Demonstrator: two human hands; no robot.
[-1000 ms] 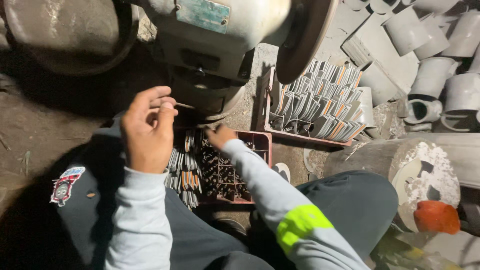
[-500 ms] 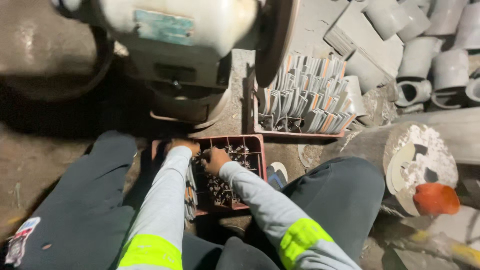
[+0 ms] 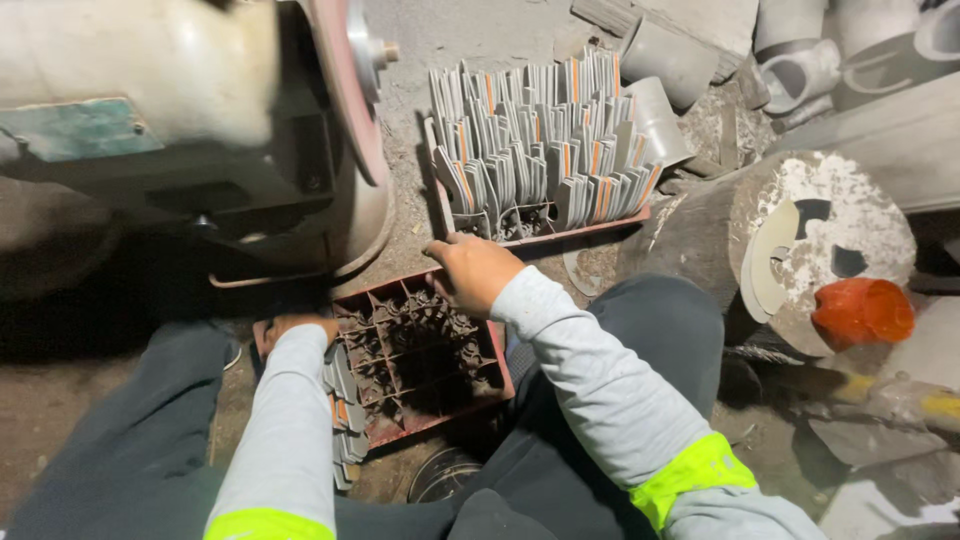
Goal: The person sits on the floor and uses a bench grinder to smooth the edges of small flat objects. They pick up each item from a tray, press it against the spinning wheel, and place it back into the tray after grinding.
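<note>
Crate: red divided crate (image 3: 420,360) is sitting on the ground between the person's knees, most compartments looking dark and empty.
Right hand: right hand (image 3: 478,272) is curling its fingers over the crate's far right corner, gripping the rim.
Left hand: left hand (image 3: 295,328) is resting at the crate's left edge; its fingers are hidden, so their grip cannot be told.
Beside crate: thin metal pieces (image 3: 345,420) are standing stacked along its left side.
Behind: second tray (image 3: 590,228) is holding many upright metal pieces.
Above left: grinding machine (image 3: 190,120) is overhanging the crate.
</note>
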